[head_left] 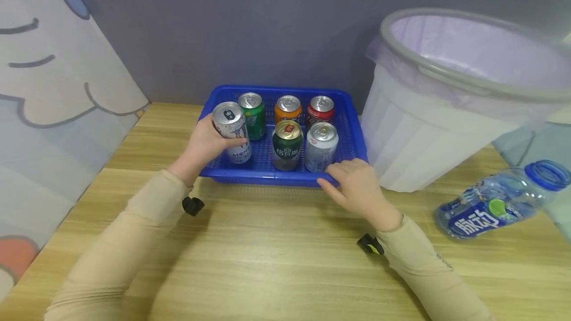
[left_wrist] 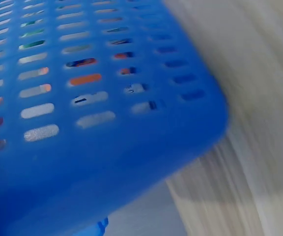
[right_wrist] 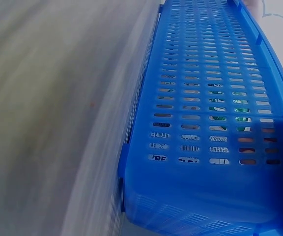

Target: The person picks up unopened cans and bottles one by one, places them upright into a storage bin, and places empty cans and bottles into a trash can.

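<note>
My left hand [head_left: 206, 137] holds a tall white Monster can [head_left: 236, 137] at the front left of a blue plastic basket [head_left: 250, 177]. The thumb lies across the can's front, and the other fingers are mostly hidden behind it. At the basket's front right corner, my right hand [head_left: 354, 185] grips the rim, with the thumb outside. Also upright in the basket are a green can [head_left: 255, 120], an orange can [head_left: 285, 111], a red can [head_left: 317, 113], a dark green can with a gold top [head_left: 287, 151] and a white-and-silver can [head_left: 320, 150]. Both wrist views show the slotted basket wall [left_wrist: 97, 152].
A white bin [head_left: 410, 123] with a purple liner stands right of the basket. An uncapped, blue-labelled plastic bottle [head_left: 482, 214] is on the right of the wooden table [head_left: 267, 261]. A grey wall [head_left: 250, 24] rises behind, and a cartoon-printed panel [head_left: 58, 73] borders the left.
</note>
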The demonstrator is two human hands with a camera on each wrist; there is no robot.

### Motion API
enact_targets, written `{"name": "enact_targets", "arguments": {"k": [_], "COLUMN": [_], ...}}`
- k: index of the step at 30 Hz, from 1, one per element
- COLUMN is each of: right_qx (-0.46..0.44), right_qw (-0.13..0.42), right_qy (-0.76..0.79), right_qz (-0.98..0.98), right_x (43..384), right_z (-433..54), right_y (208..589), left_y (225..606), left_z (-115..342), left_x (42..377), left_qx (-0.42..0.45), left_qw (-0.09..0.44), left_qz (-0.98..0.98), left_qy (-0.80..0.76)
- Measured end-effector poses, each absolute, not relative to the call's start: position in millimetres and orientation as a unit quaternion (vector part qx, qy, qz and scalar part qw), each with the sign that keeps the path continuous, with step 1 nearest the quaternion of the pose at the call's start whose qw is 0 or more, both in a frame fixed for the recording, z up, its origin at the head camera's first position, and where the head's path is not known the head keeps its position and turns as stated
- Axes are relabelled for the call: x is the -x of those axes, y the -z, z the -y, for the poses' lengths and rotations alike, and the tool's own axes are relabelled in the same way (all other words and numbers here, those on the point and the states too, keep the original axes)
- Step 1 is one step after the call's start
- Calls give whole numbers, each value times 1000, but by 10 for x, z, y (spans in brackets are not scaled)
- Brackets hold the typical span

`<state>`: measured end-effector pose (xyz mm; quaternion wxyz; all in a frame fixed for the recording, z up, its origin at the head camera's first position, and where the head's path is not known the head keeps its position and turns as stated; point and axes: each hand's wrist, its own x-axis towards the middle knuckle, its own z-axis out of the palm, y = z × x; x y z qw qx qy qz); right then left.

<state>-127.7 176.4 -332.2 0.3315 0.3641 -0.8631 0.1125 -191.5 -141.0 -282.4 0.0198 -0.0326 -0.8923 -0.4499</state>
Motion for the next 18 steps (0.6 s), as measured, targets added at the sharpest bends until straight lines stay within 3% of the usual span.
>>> {"name": "enact_targets", "arguments": {"k": [9,18], "right_qx": [-365,-362], "right_qw": [337,336], "right_qy": [-114,-112], "right_qz": [861,862], "right_x": [1267,1268], "right_z": [-1760,-1756], "right_y": [3310,3317], "left_y": [2830,2886], "left_z": [1377,1333], "left_x": [1956,2009], "left_qx": [29,48], "left_qw": [-17,-14], "left_qz": [906,907], "left_qy": [422,418]}}
